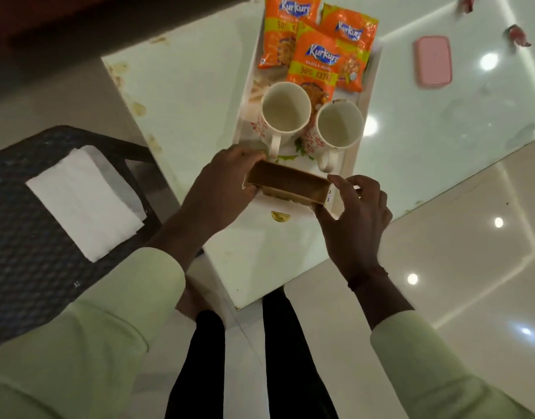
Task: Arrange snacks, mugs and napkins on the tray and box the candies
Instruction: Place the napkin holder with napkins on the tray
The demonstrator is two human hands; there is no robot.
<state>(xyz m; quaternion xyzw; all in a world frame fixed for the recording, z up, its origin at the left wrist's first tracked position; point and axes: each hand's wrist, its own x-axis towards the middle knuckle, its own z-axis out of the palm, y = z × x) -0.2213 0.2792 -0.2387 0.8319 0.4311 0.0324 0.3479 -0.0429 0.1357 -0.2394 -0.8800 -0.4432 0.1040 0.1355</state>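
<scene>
We hold the small open cardboard box point(287, 184) at the centre of the frame, over the near end of the tray point(369, 92). Our left hand point(221, 182) pinches its left end and our right hand point(355, 207) its right end, both in a narrow grip on the short walls. It looks light and thin-walled, likely to buckle if squeezed mid-side, so the ends and corners seem the safest hold.

The box interior appears empty, though its near wall hides part of the floor. Wrapped candies point(518, 36) sit at the upper right of the bench point(181, 95), one cut off by the frame edge. Snack packets point(316, 65) overlap, and the mugs point(286, 107) cover much of the tray. The napkins point(81, 201) lie on the chair point(24, 282) at left.
</scene>
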